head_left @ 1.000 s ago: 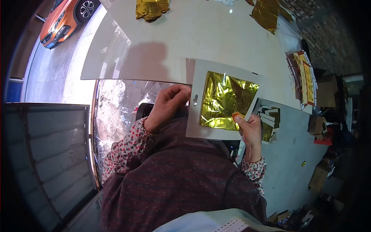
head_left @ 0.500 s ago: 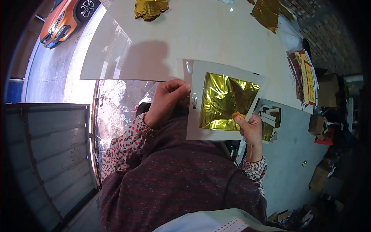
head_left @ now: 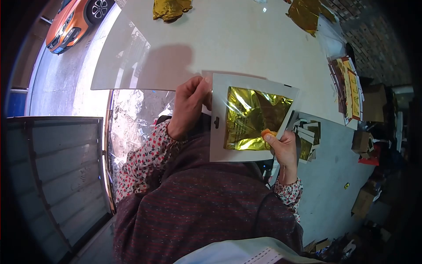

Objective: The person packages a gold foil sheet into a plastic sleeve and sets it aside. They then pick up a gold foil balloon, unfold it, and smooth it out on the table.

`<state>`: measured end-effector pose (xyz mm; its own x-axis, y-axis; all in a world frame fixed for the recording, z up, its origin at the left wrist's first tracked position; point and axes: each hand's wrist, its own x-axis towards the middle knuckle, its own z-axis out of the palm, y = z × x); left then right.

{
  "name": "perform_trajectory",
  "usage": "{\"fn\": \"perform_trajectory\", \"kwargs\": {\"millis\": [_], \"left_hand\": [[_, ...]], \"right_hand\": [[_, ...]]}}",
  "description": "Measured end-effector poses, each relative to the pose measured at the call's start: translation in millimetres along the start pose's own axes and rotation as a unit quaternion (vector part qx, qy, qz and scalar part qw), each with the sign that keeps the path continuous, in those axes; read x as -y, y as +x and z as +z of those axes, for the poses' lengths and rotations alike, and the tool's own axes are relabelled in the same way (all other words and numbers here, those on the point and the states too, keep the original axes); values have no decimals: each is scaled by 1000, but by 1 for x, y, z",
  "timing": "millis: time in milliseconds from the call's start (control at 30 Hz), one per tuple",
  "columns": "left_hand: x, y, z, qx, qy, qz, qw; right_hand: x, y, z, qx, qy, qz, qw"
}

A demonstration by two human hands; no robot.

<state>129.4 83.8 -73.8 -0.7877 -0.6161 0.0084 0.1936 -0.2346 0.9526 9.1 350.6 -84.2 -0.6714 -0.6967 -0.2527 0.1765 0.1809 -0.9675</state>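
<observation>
A flat white card with folded gold foil (head_left: pixel 254 119) on it, under shiny clear film, is held up in front of my torso. A small dark hanging slot shows near the card's left edge. My right hand (head_left: pixel 285 149) grips the lower right edge, its thumb on the front over the foil. Something orange (head_left: pixel 268 132) covers a fingertip there. My left hand (head_left: pixel 190 105) is closed in a pinch right beside the card's upper left edge. Whatever lies between its fingertips is too small or hidden to name.
On the pale table (head_left: pixel 228 39), a crumpled gold foil piece (head_left: pixel 171 9) and more gold foil (head_left: pixel 304 16) lie at the far side. Printed cards (head_left: pixel 347 90) sit at its right edge. Several foil packets (head_left: pixel 307 140) lie lower right. A metal panel (head_left: pixel 61 167) stands left.
The card has shifted slightly left and down in my right hand. My left hand has moved a little up and left, still pinched at the card's edge.
</observation>
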Motion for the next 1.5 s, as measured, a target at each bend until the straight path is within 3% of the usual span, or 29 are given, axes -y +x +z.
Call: {"fn": "perform_trajectory", "kwargs": {"millis": [133, 233, 400, 533, 633, 833, 933, 1033, 1133, 1233, 1500], "left_hand": [[5, 3, -5, -14, -24, -18, 999], [3, -2, -2, -9, 34, 37, 999], [-8, -6, -2, 65, 70, -19, 995], [-21, -6, 5, 20, 33, -75, 996], [-7, -2, -4, 78, 57, -51, 994], [-2, -1, -7, 80, 44, -38, 995], [2, 0, -10, 73, -75, -75, 992], [-1, -1, -5, 53, -106, -114, 986], [-18, -9, 10, 13, -73, -165, 983], [-4, -23, 2, 102, 79, -153, 980], [4, -26, 0, 91, 38, -140, 985]], "right_hand": [[5, 2, 7, 3, 6, -17, 1000], [3, 2, 1, -12, 29, 30, 999], [-10, 6, -6, -88, 52, -24, 994], [-6, 3, -8, -75, 36, -11, 996], [-3, 2, -7, -61, 29, -2, 998], [3, 0, -1, -54, 38, 13, 998], [-4, 3, 2, -62, 51, -8, 997], [-14, 8, -2, -76, 76, -24, 994], [-11, 13, -1, -119, 110, -50, 986], [-14, 14, -8, -114, 129, -50, 984], [-10, 10, -5, -105, 149, -59, 982]]}}
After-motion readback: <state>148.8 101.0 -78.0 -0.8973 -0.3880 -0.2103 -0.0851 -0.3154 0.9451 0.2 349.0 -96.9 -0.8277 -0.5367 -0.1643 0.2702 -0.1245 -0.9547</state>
